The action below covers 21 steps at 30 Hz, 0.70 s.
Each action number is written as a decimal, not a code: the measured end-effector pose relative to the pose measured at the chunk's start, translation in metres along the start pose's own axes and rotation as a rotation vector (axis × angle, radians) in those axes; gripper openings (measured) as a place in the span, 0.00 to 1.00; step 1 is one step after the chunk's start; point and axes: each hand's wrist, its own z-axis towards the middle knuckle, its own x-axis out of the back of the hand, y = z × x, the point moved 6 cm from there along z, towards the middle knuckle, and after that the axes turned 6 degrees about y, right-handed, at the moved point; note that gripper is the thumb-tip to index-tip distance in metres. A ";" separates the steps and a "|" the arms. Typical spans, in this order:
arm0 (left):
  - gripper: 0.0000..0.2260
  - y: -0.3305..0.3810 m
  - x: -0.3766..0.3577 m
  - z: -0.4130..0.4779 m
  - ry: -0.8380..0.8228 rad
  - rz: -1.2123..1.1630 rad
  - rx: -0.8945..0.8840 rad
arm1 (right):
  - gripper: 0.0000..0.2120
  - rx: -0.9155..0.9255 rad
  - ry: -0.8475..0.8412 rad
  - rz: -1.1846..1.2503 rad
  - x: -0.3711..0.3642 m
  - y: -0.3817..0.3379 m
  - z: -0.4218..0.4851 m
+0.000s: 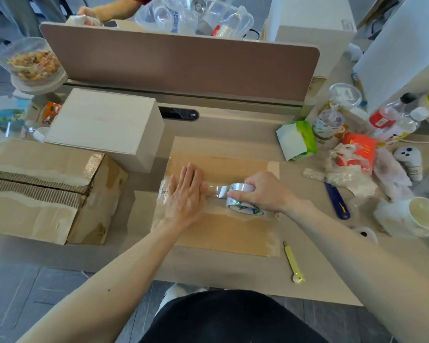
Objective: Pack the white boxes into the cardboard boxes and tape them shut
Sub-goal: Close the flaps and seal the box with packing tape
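Note:
A closed cardboard box (233, 233) lies in front of me on the desk, its flaps meeting along the middle. My left hand (186, 196) presses flat, fingers straight, on the clear tape laid over the seam's left part. My right hand (263, 191) grips a roll of clear tape (240, 199) standing on the seam just right of it, a short strip stretched between them. A white box (104, 125) sits at the back left. A second, worn cardboard box (45, 191) lies closed at the left.
A yellow utility knife (292, 262) lies by the box's right front corner, a blue one (337, 201) further right. Bottles, cups, wrappers and a tissue pack (297, 139) clutter the right side. A brown partition (183, 63) backs the desk; another person's hand (87, 14) is beyond it.

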 end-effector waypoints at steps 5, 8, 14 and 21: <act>0.27 0.000 -0.017 -0.004 -0.042 0.085 0.039 | 0.24 -0.001 -0.102 0.143 0.000 0.010 -0.002; 0.27 0.002 -0.017 -0.004 -0.038 0.094 0.041 | 0.22 -0.031 -0.204 0.256 -0.003 0.021 -0.010; 0.28 0.002 -0.016 -0.003 -0.023 0.082 0.037 | 0.29 -0.012 -0.102 -0.046 0.029 0.034 -0.015; 0.25 0.034 -0.008 0.000 0.065 -0.037 -0.002 | 0.28 0.001 0.016 -0.061 0.024 0.033 -0.015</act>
